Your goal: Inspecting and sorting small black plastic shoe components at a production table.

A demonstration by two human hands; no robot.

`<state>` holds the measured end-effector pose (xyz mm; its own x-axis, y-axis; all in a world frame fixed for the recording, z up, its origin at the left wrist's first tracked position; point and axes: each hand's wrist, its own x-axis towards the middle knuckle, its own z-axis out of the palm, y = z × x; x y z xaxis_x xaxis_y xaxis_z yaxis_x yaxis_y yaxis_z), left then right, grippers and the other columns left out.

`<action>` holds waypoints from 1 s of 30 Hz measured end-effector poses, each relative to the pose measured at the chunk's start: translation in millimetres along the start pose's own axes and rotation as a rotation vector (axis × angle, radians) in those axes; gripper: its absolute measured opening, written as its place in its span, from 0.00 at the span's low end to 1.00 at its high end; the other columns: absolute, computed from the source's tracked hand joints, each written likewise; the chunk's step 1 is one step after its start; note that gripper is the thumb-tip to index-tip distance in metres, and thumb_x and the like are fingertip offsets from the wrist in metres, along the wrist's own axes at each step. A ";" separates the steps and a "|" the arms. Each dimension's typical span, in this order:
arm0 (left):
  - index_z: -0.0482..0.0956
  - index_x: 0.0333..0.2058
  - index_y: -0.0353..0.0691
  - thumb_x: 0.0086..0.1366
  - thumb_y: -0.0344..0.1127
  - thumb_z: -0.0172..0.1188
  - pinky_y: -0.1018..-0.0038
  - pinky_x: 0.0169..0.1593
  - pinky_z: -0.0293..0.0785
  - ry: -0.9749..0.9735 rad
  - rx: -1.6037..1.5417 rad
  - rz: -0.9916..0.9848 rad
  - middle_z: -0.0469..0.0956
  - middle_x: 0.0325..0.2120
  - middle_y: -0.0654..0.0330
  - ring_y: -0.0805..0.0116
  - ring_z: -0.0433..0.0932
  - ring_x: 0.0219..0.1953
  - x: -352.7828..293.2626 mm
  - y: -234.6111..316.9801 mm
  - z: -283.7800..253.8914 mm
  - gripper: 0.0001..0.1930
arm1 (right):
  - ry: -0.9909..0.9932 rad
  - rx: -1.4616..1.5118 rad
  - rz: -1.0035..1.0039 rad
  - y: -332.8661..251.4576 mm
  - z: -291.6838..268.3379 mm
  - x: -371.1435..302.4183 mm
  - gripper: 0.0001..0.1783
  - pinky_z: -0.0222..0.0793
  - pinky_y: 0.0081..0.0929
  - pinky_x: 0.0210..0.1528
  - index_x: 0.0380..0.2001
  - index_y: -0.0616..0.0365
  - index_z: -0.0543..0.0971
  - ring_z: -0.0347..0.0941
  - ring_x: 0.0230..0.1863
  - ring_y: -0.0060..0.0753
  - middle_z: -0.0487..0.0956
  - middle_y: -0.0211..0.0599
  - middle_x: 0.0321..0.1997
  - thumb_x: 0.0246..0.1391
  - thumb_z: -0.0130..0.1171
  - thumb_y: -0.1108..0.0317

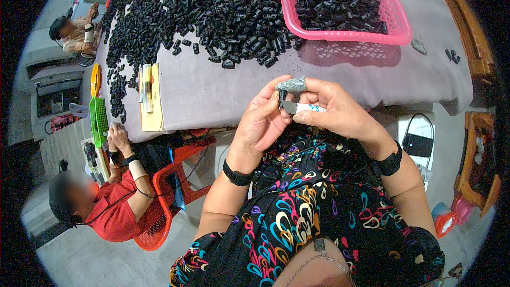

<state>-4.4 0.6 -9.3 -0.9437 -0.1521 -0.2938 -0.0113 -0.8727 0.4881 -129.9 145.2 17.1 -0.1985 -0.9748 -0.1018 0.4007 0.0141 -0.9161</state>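
Note:
Between the thumb and fingers of my left hand (260, 122) is a small black plastic part (282, 97), held upright in front of my body. My right hand (332, 106) grips a short blade (289, 107) with a white-wrapped handle (311, 108). The blade's edge lies against or very close to the black part; I cannot tell which. A grey textured finger cover (291, 84) sits on my right index finger, reaching over the top of the part. Both hands are closed, near the table's front edge.
Heaps of similar black parts (234, 16) spread over the grey cloth-covered table (212, 95). A pink basket (402, 34) holds more. Left are a yellow pad (153, 111) and green basket (98, 119). A co-worker in red (119, 207) sits at left; another person (79, 34) works farther off.

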 end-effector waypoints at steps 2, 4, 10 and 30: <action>0.65 0.55 0.38 0.64 0.34 0.54 0.80 0.35 0.73 -0.022 -0.008 -0.003 0.74 0.36 0.62 0.74 0.74 0.32 -0.3 0.6 -0.3 0.21 | 0.011 0.010 -0.032 1.3 1.4 1.0 0.21 0.66 0.15 0.40 0.50 0.60 0.70 0.68 0.36 0.13 0.76 0.24 0.37 0.52 0.57 0.71; 0.65 0.55 0.38 0.64 0.34 0.54 0.80 0.35 0.73 -0.044 -0.015 -0.004 0.73 0.37 0.62 0.74 0.74 0.33 -0.7 1.2 -0.4 0.21 | 0.012 0.013 -0.015 -1.4 2.2 0.9 0.21 0.66 0.15 0.40 0.50 0.60 0.70 0.69 0.37 0.14 0.76 0.25 0.38 0.51 0.57 0.71; 0.65 0.55 0.39 0.63 0.34 0.55 0.79 0.37 0.72 -0.051 -0.033 -0.001 0.74 0.39 0.62 0.75 0.73 0.34 -1.4 -0.7 0.3 0.22 | -0.013 0.033 -0.003 -2.7 0.3 1.3 0.20 0.67 0.16 0.41 0.49 0.61 0.71 0.70 0.38 0.15 0.77 0.27 0.38 0.52 0.57 0.71; 0.56 0.60 0.37 0.60 0.33 0.58 0.81 0.37 0.72 -0.014 -0.064 -0.027 0.72 0.42 0.58 0.77 0.71 0.31 0.3 -5.6 5.6 0.31 | -0.014 0.026 -0.012 -8.5 2.5 0.2 0.18 0.67 0.18 0.44 0.49 0.62 0.70 0.70 0.40 0.15 0.75 0.26 0.38 0.54 0.56 0.72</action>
<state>-6.4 8.1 -7.5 -0.9478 -0.1220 -0.2946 -0.0163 -0.9042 0.4268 -131.2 144.4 25.9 -0.1910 -0.9779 -0.0855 0.4215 -0.0030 -0.9068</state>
